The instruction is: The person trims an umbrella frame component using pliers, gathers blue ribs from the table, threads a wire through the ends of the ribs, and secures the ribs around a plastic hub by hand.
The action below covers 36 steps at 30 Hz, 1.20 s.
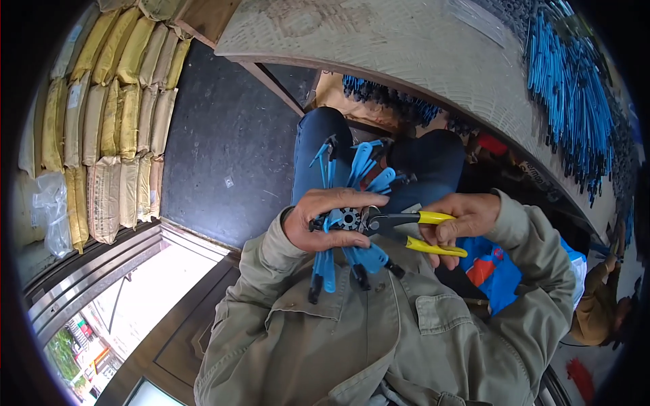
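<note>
Above my lap, my left hand [336, 215] is closed around a black round hub [349, 218] with slots round its face. Blue plastic strips [366, 160] with black ends fan out from it on both sides of my fingers. My right hand [462, 225] grips cutting pliers with yellow handles [439, 218]. The handles stand apart, and the metal head [370, 220] meets the edge of the hub by my left fingertips. Exactly what lies between the jaws is hidden.
A worn table [399, 47] stands ahead, with a heap of blue-and-black strips [569, 95] at its right. Stacked yellow sacks [101, 122] line the left wall above a window [128, 304]. A blue bag [494, 271] lies by my right elbow. Another person [599, 304] sits at far right.
</note>
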Each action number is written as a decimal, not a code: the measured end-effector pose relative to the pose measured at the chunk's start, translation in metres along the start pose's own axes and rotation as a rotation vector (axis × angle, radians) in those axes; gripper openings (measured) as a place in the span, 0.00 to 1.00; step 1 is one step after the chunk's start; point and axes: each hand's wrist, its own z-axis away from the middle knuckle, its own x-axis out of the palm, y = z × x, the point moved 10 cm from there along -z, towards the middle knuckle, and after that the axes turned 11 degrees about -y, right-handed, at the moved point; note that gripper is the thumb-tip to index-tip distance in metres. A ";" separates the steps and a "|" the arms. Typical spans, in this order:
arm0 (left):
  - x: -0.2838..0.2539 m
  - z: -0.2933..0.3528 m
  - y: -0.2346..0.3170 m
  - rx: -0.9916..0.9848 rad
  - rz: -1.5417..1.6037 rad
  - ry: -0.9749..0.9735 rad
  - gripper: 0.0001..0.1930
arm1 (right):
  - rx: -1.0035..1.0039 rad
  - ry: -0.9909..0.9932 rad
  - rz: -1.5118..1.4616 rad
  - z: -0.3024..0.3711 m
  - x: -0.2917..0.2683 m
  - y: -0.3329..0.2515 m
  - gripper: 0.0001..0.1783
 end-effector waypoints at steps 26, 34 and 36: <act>-0.010 0.009 0.007 -0.045 -0.165 0.194 0.33 | 0.005 0.680 1.122 0.016 0.013 -0.020 0.15; -0.015 0.013 0.004 -0.055 -0.121 0.254 0.35 | 0.150 0.798 1.314 0.004 0.001 -0.023 0.13; -0.018 0.015 0.003 -0.063 -0.090 0.267 0.35 | 0.136 0.793 1.295 0.003 0.004 -0.024 0.13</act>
